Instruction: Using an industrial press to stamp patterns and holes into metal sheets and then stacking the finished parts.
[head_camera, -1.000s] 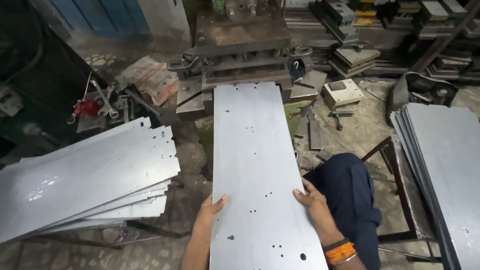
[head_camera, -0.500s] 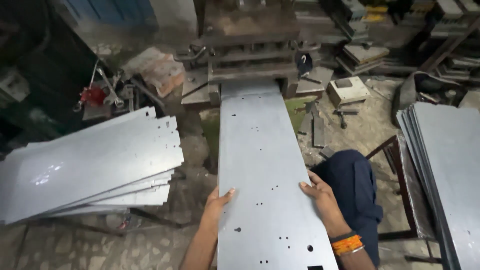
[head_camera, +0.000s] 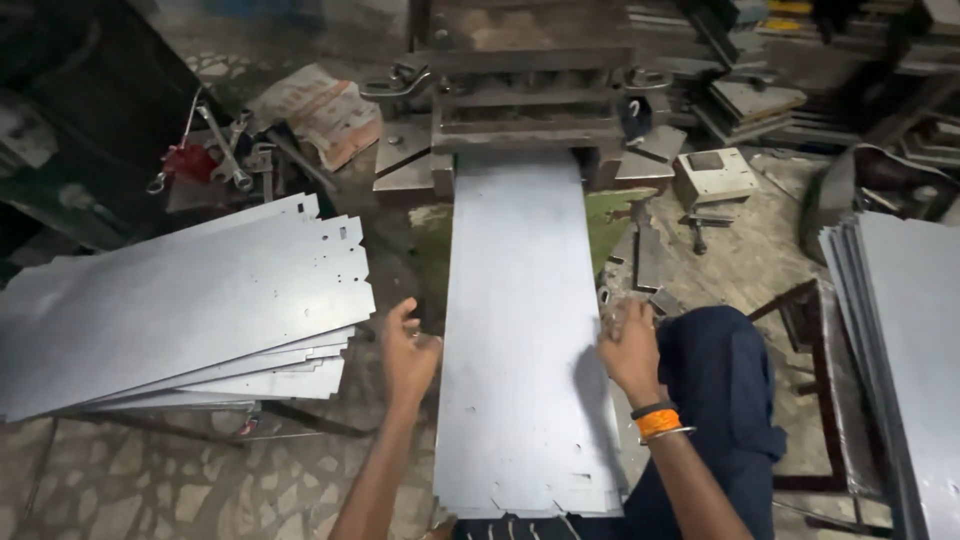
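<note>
Both hands bracket one long metal sheet: the left hand is loosely curled at its left edge, the right hand pressed against its right edge, neither clearly clamped, likely to keep it square. Its far end sits in the press machine. Punched sheets are stacked to the left, more sheets to the right.

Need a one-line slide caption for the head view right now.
Both hands, left and right, steady a long metal sheet at a press.
</note>
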